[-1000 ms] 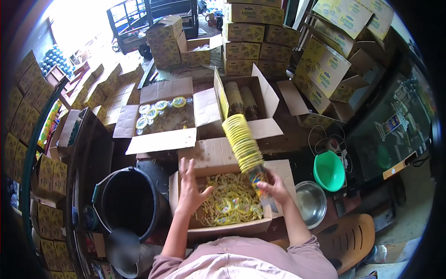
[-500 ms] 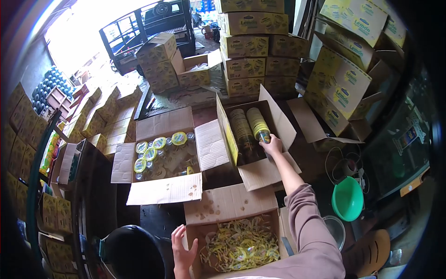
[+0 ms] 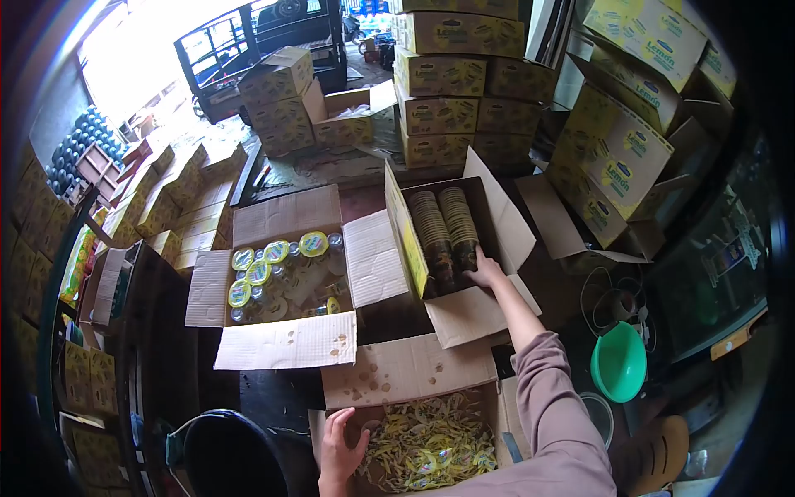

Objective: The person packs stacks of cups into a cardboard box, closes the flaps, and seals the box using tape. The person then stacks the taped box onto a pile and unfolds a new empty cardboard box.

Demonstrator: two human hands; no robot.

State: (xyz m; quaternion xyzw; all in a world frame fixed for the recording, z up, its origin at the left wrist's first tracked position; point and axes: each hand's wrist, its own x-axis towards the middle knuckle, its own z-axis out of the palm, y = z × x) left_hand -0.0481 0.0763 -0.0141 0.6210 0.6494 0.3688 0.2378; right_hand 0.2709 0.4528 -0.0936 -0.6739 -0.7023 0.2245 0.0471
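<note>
My right hand [image 3: 489, 271] reaches into an open carton [image 3: 454, 325] and grips the near end of the right-hand stack of cups [image 3: 460, 217]; its fingertips are partly hidden. Beside it lies a second stack of cups [image 3: 429, 219], nested the same way. My left hand [image 3: 341, 447], holding nothing, hovers with fingers apart over the left side of a lower carton [image 3: 406, 373]. Many yellow-green strips [image 3: 426, 435] fill that carton. To the left, another open carton [image 3: 286, 344] contains several small cups with yellow-green lids [image 3: 313, 243].
Printed lemon cartons [image 3: 439, 74] are stacked at the back, with more open cartons [image 3: 617, 157] at the right. A green bowl [image 3: 619, 360] is at my right, and a dark bucket [image 3: 236, 455] stands at lower left. Rows of cartons [image 3: 182, 195] line the left side.
My right hand stays at the right stack, whose bright yellow near end now looks dark. My left hand has moved slightly right, and the view has shifted a little.
</note>
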